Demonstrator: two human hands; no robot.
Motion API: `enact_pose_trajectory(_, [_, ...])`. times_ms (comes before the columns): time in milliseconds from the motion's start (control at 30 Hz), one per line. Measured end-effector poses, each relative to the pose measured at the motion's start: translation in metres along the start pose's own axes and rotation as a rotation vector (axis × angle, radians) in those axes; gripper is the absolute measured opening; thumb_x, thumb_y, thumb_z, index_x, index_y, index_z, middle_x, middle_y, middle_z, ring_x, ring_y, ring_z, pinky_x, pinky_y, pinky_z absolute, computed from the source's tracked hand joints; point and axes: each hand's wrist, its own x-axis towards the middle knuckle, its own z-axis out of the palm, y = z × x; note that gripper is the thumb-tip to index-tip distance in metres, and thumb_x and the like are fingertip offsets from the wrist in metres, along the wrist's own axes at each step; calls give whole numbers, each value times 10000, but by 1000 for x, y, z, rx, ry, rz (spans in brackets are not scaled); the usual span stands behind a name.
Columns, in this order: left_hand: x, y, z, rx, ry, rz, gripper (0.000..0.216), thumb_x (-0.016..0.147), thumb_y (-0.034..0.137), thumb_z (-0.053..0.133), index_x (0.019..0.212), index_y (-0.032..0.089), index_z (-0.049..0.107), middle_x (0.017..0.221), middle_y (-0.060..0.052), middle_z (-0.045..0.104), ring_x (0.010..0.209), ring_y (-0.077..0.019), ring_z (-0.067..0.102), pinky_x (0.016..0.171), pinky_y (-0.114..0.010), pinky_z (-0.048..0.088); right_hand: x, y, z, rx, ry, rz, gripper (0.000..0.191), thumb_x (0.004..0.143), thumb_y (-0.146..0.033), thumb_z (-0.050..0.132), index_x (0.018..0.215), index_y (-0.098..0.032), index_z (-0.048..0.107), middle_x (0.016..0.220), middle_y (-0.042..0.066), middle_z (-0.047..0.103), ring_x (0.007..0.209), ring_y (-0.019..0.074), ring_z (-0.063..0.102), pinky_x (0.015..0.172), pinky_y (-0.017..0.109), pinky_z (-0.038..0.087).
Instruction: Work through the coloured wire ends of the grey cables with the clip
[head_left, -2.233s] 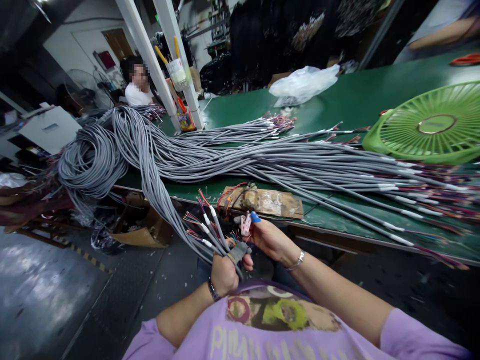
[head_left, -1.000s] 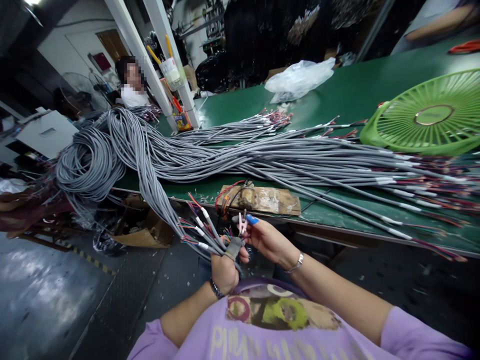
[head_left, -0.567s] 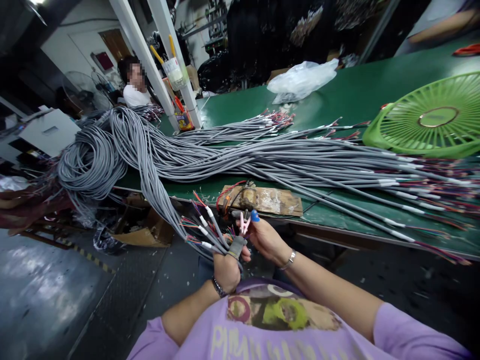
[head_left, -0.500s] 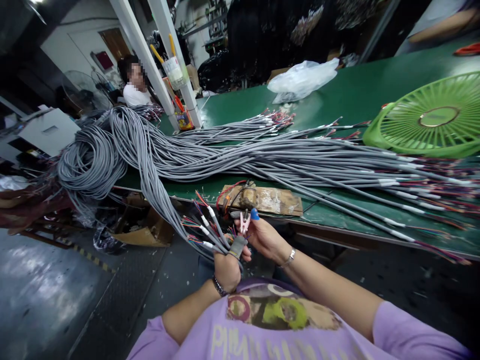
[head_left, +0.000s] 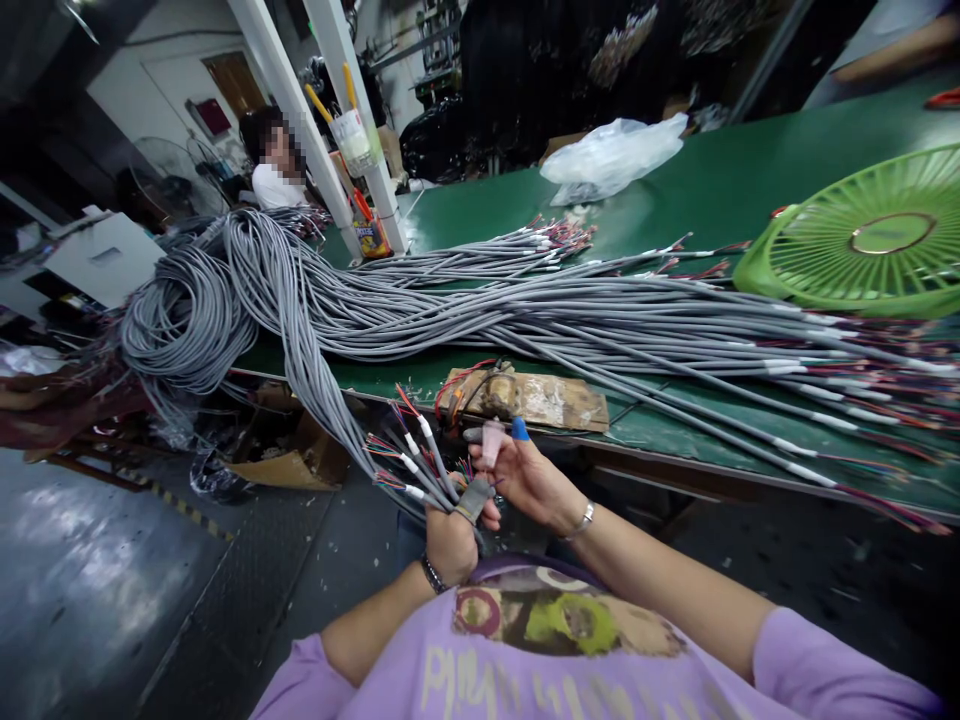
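My left hand [head_left: 451, 545] is closed around a bunch of grey cables [head_left: 438, 478] whose stripped ends fan out in thin coloured wires with white bands. A grey wrap [head_left: 475, 497] covers one finger of that hand. Close beside it, my right hand [head_left: 534, 488] is closed in a pinch, a blue cover [head_left: 520, 429] on its thumb. Between its fingers shows a small pale pink clip-like piece [head_left: 492, 441], blurred now. Thin wires lie between the two hands. Just beyond them, a worn wooden block [head_left: 559, 400] with a brown lump and red and black leads lies on the table edge.
Long grey cables [head_left: 420, 320] stretch across the green table [head_left: 720, 170], coiled at the left. A green fan [head_left: 870, 235] stands at right, a plastic bag [head_left: 611, 158] behind. White posts [head_left: 367, 130] rise at the table. A person [head_left: 277, 165] is beyond; another person's arm [head_left: 896, 55] shows top right.
The pink piece, seen as a V shape before, has turned and blurred. My right hand has shifted slightly to the right; my left hand keeps its grip on the cables.
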Motion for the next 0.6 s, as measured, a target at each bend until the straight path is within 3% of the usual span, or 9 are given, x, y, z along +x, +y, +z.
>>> enact_pose_trajectory(200, [-5, -5, -14, -1, -46, -85, 333, 669, 467, 714, 648, 159, 589, 493, 2, 595, 394, -91, 485, 413, -208, 380, -18, -12, -6, -222, -236, 160, 378, 694, -453, 721, 892, -137, 660, 850, 66, 672, 680, 130, 584, 630, 254, 451])
enact_pose_trajectory(333, [-6, -11, -20, 36, -88, -115, 323, 670, 454, 715, 640, 156, 595, 485, -4, 602, 384, -92, 483, 409, -210, 373, -26, -14, 1, -417, -252, 149, 267, 687, -333, 751, 812, -123, 643, 685, 26, 658, 551, 96, 561, 563, 224, 423])
enact_pose_trajectory(467, [-7, -12, -22, 80, -132, -108, 325, 701, 436, 692, 581, 154, 581, 451, -9, 590, 379, -96, 490, 415, -214, 377, -30, -9, 11, -477, -288, 166, 277, 744, -380, 684, 873, -144, 616, 576, 18, 651, 456, 127, 567, 507, 254, 425])
enact_pose_trajectory(600, [-7, -11, -21, 74, -120, -111, 334, 688, 444, 702, 572, 160, 570, 460, -7, 601, 377, -98, 498, 412, -215, 381, -34, -5, 14, -489, -247, 113, 295, 736, -436, 674, 799, -159, 592, 506, 3, 620, 460, 164, 590, 504, 285, 445])
